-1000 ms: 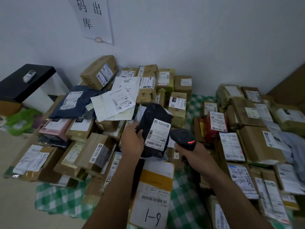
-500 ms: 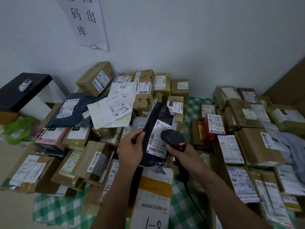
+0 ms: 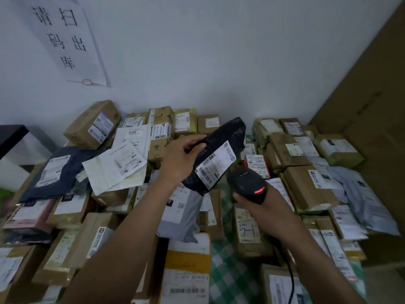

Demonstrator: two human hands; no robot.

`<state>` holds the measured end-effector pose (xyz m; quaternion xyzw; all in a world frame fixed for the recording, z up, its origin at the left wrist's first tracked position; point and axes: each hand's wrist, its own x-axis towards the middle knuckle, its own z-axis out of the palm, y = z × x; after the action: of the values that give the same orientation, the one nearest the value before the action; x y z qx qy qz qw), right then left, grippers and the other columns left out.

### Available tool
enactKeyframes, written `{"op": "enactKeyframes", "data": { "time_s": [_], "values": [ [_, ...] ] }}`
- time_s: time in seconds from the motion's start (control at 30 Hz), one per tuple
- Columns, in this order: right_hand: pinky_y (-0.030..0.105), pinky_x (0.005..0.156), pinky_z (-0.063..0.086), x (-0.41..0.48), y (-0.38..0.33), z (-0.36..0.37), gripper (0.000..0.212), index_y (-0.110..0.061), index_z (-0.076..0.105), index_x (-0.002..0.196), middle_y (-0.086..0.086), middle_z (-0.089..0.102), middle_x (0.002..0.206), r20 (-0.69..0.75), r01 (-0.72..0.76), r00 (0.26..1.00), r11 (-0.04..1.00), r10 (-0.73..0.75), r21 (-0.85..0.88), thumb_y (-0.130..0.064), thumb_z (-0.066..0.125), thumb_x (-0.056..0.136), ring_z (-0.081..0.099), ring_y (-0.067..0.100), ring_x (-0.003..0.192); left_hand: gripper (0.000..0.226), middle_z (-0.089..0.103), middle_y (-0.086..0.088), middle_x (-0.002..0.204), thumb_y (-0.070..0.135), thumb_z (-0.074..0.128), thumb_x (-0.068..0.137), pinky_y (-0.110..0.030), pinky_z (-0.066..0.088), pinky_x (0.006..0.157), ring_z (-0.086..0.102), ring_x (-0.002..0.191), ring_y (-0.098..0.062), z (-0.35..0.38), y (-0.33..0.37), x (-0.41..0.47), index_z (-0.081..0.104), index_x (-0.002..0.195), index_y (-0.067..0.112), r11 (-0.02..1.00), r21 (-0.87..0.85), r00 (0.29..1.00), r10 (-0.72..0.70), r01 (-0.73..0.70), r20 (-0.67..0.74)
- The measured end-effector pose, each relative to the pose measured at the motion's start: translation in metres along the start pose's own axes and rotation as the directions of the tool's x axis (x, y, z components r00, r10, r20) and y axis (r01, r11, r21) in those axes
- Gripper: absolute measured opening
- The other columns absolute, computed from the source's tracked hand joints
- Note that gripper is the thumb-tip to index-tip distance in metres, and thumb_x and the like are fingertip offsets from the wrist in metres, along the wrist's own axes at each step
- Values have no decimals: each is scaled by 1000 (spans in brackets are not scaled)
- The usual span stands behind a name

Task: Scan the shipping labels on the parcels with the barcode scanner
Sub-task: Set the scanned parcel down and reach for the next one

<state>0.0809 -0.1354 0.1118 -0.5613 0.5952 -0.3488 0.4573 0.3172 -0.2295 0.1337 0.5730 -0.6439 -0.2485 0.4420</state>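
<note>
The left hand [image 3: 179, 159] grips a black bag [image 3: 219, 154] by its upper edge, lifted above the parcels [image 3: 105, 235], white label [image 3: 215, 164] facing up. Just right of the bag, the right hand [image 3: 263, 207] is closed around the scanner [image 3: 246, 183], its red light glowing, with its head near the label's lower corner.

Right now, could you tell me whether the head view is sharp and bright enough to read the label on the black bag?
Head view: dim, flat light with no glare; the white label on the black bag shows barcodes but soft, unreadable text; wide-angle distortion bends the edges, where the parcels smear; the scanner in the right hand glows red.
</note>
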Motion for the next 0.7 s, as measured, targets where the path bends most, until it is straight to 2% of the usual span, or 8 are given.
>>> {"op": "enactKeyframes", "data": {
  "time_s": [0.07,0.13,0.27,0.33,0.4,0.47,0.63,0.7],
  "values": [
    [22,76,50,-1,0,-13,36,-37,66,118,-20,74,102,-26,3,1000,1000,-4,-31,-36,82,86,65,-11,92,26,72,15,115,21,70,98,-2,43,88,64,98,10,16,12,16,75,123,22,999,29,997,27,-29,70],
    [26,82,53,0,2,-23,39,-34,67,121,-18,75,104,-53,-4,999,999,2,-36,-38,83,85,67,-4,98,27,72,16,116,20,69,98,-2,43,87,64,98,8,33,19,26,75,124,24,997,43,991,52,-58,127],
    [26,85,53,-2,6,-34,36,-38,68,118,-19,75,104,-64,-28,998,999,25,-43,-42,81,85,67,-3,100,26,70,15,110,13,69,98,1,42,80,59,86,24,61,23,36,76,122,19,994,51,976,88,-100,199],
    [24,85,52,-5,7,-37,33,-40,67,116,-20,74,105,-64,-21,998,999,18,-38,-40,81,86,65,-7,99,26,74,8,115,15,69,98,-8,48,88,63,91,14,71,22,38,75,123,20,995,53,972,66,-80,224],
    [16,81,49,-8,6,-39,32,-45,65,114,-24,72,106,-72,-12,997,1000,10,-25,-38,81,87,62,-14,98,27,75,4,119,17,69,98,-24,52,98,67,102,-3,79,21,38,74,124,21,996,64,970,50,-67,238],
    [12,77,46,-9,5,-41,31,-49,62,109,-27,70,105,-65,-16,998,999,13,-40,-39,80,87,61,-15,98,29,73,2,124,18,68,99,-28,51,101,67,109,-11,83,21,37,72,127,21,995,87,967,30,-54,254],
    [10,70,45,-8,4,-45,31,-48,61,111,-23,71,103,-37,-26,999,997,24,-74,-40,80,88,63,-12,92,28,73,2,124,18,68,99,-35,52,104,66,110,-11,86,18,42,73,126,22,997,71,970,2,-20,242],
    [12,74,45,-7,4,-45,33,-50,59,111,-25,70,106,-22,-25,999,997,23,-79,-41,80,87,61,-11,97,27,74,3,121,18,69,98,-36,52,104,67,108,-10,86,18,43,74,124,22,999,51,974,-2,-10,227]
  ]
}}
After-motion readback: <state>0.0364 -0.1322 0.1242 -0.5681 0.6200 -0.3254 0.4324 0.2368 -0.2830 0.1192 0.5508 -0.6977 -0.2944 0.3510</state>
